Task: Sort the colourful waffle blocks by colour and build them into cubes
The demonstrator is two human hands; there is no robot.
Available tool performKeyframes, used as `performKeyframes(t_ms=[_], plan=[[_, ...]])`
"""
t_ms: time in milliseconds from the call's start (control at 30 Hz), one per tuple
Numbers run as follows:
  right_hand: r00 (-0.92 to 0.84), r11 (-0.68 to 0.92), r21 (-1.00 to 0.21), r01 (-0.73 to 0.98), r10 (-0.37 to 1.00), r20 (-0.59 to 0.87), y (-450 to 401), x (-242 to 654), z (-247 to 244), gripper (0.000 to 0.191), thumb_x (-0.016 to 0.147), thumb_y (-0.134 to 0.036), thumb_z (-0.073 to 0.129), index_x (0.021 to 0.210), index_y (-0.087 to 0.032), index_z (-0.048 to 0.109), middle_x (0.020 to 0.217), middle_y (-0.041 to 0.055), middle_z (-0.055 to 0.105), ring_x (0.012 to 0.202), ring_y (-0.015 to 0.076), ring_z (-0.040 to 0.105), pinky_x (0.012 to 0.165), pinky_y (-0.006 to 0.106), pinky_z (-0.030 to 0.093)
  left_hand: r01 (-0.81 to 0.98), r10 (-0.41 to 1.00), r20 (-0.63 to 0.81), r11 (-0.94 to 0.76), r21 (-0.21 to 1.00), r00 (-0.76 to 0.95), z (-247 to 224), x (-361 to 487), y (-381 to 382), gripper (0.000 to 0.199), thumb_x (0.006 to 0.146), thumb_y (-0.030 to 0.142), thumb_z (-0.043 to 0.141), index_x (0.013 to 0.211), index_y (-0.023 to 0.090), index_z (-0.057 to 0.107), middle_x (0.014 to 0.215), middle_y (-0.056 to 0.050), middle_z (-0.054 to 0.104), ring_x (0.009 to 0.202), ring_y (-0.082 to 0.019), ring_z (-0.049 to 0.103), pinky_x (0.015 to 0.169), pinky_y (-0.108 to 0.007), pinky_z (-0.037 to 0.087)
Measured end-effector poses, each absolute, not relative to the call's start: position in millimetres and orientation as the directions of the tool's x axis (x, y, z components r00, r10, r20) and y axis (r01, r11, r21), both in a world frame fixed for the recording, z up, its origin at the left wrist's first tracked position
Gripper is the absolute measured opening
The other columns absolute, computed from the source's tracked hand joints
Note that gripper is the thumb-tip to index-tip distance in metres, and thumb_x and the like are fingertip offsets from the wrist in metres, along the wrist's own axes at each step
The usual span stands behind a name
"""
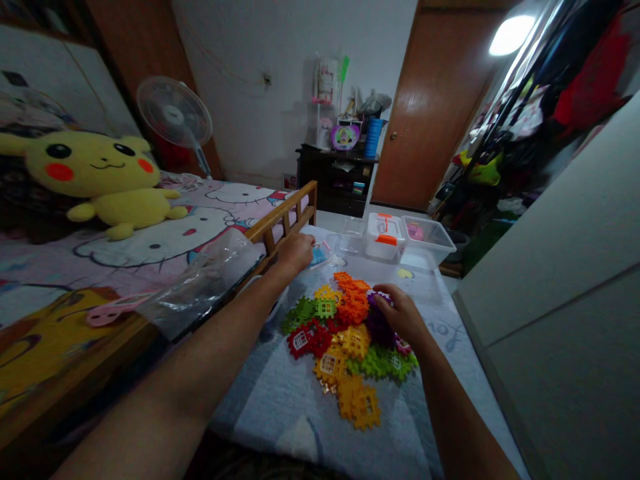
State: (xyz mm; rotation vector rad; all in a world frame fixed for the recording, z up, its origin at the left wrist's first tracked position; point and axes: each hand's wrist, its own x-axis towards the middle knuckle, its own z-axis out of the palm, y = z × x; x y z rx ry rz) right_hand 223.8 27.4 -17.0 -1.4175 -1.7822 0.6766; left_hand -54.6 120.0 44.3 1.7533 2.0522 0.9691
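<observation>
My left hand (299, 252) reaches over the far left part of the cloth-covered table, its fingers curled closed. Right beside the fingers lies a small flat packet (320, 255) with blue on it; whether they grip it I cannot tell. My right hand (399, 313) is closed around purple notched plastic building pieces (379, 323) at the right of a colourful pile. In that pile are orange pieces (353, 300), red pieces (307, 338), amber pieces (359, 400) and light green pieces (385, 363). Dark green pieces (300, 315) sit at its left edge.
Behind the pile stand a lidded clear box (385, 237) with orange clips and an open clear bin (430, 241) holding something pink. A wooden bed rail (283, 223) borders the table's left side, with a clear plastic bag (200, 287) by it. A white cabinet (560, 287) flanks the right.
</observation>
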Motion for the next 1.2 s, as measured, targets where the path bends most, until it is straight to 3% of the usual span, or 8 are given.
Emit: performKeyframes(t_ms=[100, 167, 300, 433, 600, 700, 967, 1200], plan=[[-0.057, 0.233, -0.84, 0.489, 0.97, 0.235, 35.8, 209.8, -6.1, 0.039, 0.087, -0.047, 0.051, 0.108, -0.018, 0.069, 0.108, 0.012, 0.073, 0.095, 0.0253, 0.068, 0.086, 0.039, 0.051, 0.899, 0.944, 0.312, -0.225, 0.376, 0.106, 55.3, -23.8, 101.0, 0.021, 0.09, 0.025, 0.057, 0.094, 0.02, 0.076, 0.101, -0.01, 0.073, 0.101, -0.025, 0.065, 0.092, -0.032, 0.047], [0.037, 0.194, -0.866, 0.46, 0.971, 0.237, 43.1, 202.0, 2.0, 0.046, 0.087, -0.051, 0.05, 0.112, -0.016, 0.066, 0.104, 0.0128, 0.073, 0.086, 0.0243, 0.068, 0.078, 0.036, 0.052, 0.889, 0.911, 0.357, -0.326, 0.321, 0.206, 58.1, -2.4, 85.4, 0.024, 0.094, 0.024, 0.053, 0.101, 0.019, 0.076, 0.101, -0.01, 0.071, 0.097, -0.023, 0.065, 0.088, -0.032, 0.048], [0.158, 0.109, -0.861, 0.497, 0.964, 0.213, 52.7, 199.4, 13.1, 0.047, 0.089, -0.056, 0.044, 0.096, -0.017, 0.068, 0.085, 0.009, 0.073, 0.077, 0.0227, 0.065, 0.07, 0.032, 0.047, 0.805, 0.842, 0.424, -0.488, 0.339, 0.332, 52.0, 31.5, 57.4, 0.021, 0.094, 0.02, 0.055, 0.099, 0.017, 0.075, 0.093, -0.009, 0.069, 0.094, -0.023, 0.062, 0.086, -0.032, 0.048], [0.148, 0.083, -0.821, 0.565, 0.969, 0.2, 47.4, 210.6, 11.3, 0.039, 0.086, -0.051, 0.046, 0.082, -0.019, 0.067, 0.077, 0.0065, 0.07, 0.074, 0.0216, 0.062, 0.066, 0.03, 0.042, 0.707, 0.826, 0.445, -0.541, 0.455, 0.345, 37.3, 44.0, 41.0, 0.017, 0.092, 0.016, 0.056, 0.094, 0.017, 0.073, 0.091, -0.007, 0.067, 0.092, -0.022, 0.061, 0.087, -0.033, 0.048], [0.118, 0.092, -0.846, 0.525, 0.977, 0.18, 31.7, 220.4, 0.9, 0.036, 0.085, -0.049, 0.044, 0.084, -0.019, 0.065, 0.079, 0.0059, 0.067, 0.076, 0.0225, 0.062, 0.067, 0.031, 0.043, 0.688, 0.873, 0.483, -0.393, 0.611, 0.07, 16.4, 32.5, 25.1, 0.027, 0.087, 0.02, 0.063, 0.113, 0.017, 0.065, 0.113, -0.01, 0.066, 0.11, -0.026, 0.058, 0.1, -0.04, 0.044], [0.134, 0.072, -0.861, 0.504, 0.978, 0.16, 24.3, 220.1, -2.5, 0.036, 0.085, -0.049, 0.043, 0.086, -0.02, 0.064, 0.081, 0.0057, 0.067, 0.078, 0.023, 0.062, 0.068, 0.032, 0.044, 0.72, 0.94, 0.329, -0.167, 0.674, -0.089, 7.6, 21.4, 14.1, 0.042, 0.089, 0.035, 0.063, 0.124, 0.013, 0.056, 0.116, -0.015, 0.065, 0.109, -0.029, 0.06, 0.097, -0.041, 0.046], [0.104, 0.036, -0.763, 0.645, 0.986, 0.134, 19.8, 219.4, 1.4, 0.033, 0.088, -0.048, 0.039, 0.086, -0.023, 0.06, 0.079, 0.0063, 0.065, 0.076, 0.0232, 0.06, 0.068, 0.031, 0.04, 0.695, 0.999, -0.026, 0.045, 0.717, -0.037, 10.0, 13.6, -2.6, 0.035, 0.097, 0.052, 0.045, 0.109, 0.021, 0.054, 0.099, -0.011, 0.071, 0.092, -0.028, 0.069, 0.077, -0.033, 0.045], [0.035, 0.025, -0.78, 0.625, 0.998, 0.06, 19.4, 224.4, -2.3, 0.033, 0.09, -0.05, 0.037, 0.085, -0.023, 0.056, 0.082, 0.0055, 0.064, 0.079, 0.0222, 0.059, 0.07, 0.031, 0.041, 0.535, 0.998, 0.07, -0.063, 0.842, 0.008, -10.1, 13.4, 0.9, 0.023, 0.1, 0.04, 0.034, 0.098, 0.024, 0.051, 0.095, -0.006, 0.068, 0.088, -0.022, 0.065, 0.076, -0.03, 0.044]])
